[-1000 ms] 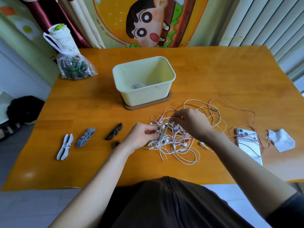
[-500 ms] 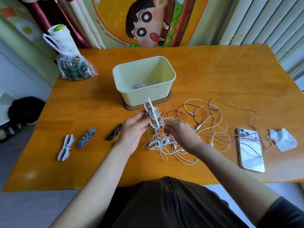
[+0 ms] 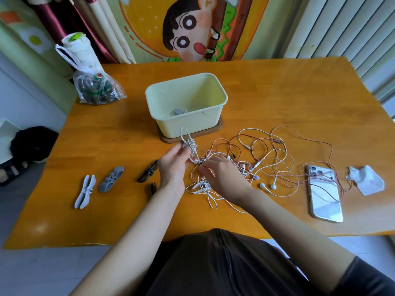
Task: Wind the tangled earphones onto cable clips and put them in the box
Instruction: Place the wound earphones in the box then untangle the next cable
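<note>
A white cable clip (image 3: 186, 143), partly wound with cord, is pinched in the left hand (image 3: 173, 166), with the cream box (image 3: 203, 124) just beyond at 12 o'clock on the table (image 3: 277, 92). The tangled earphones (image 3: 267, 163) are spread from beneath the right hand (image 3: 223, 178) toward 3 o'clock, and a strand is nipped by its curled fingers. Print on the plastic bag (image 3: 98, 90) at 10 o'clock is too blurred to be read.

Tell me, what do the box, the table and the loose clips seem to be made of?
Box: likely plastic, pale yellow, smooth and matte; its rounded rim looks moulded. Table: wood, orange-stained with a glossy coat; plank seams and a light sheen show. Clips: probably soft rubber or silicone, matte grey; the rounded arms suggest it, though hard plastic is possible.
</note>
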A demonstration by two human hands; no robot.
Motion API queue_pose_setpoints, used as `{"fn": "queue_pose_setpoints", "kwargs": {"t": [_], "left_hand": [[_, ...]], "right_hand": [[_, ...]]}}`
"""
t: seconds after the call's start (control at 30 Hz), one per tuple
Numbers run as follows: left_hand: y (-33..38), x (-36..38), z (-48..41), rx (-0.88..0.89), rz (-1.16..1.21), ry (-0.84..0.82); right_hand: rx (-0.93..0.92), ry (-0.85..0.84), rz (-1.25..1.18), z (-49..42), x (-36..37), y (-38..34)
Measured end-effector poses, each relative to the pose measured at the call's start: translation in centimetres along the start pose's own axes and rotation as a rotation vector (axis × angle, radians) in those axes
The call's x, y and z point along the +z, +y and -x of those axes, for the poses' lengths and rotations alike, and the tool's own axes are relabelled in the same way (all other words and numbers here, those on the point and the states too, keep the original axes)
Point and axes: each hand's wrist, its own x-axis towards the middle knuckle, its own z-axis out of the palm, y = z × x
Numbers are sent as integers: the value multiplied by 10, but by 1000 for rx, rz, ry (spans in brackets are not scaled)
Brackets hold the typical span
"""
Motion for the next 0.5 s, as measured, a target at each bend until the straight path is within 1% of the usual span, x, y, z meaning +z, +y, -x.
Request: {"fn": "queue_pose_setpoints", "kwargs": {"t": [0.07, 0.13, 0.27, 0.4, 0.43, 0.5], "left_hand": [[-5, -4, -2, 209, -291, -5], [-8, -9, -4, 334, -502, -40], [-15, -19, -7, 394, -736, -136], [-15, -26, -6, 504, -1008, -219], [-15, -28, -5, 510, -1040, -230], [-13, -30, -5, 477, -1029, -249]], "right_hand": [[-12, 1, -30, 2, 0, -3], [-20, -4, -46, 4, -1, -3], [-18, -66, -51, 4, -9, 4], [52, -109, -55, 2, -29, 16], [60, -109, -38, 1, -35, 21], [72, -108, 3, -2, -45, 27]]}}
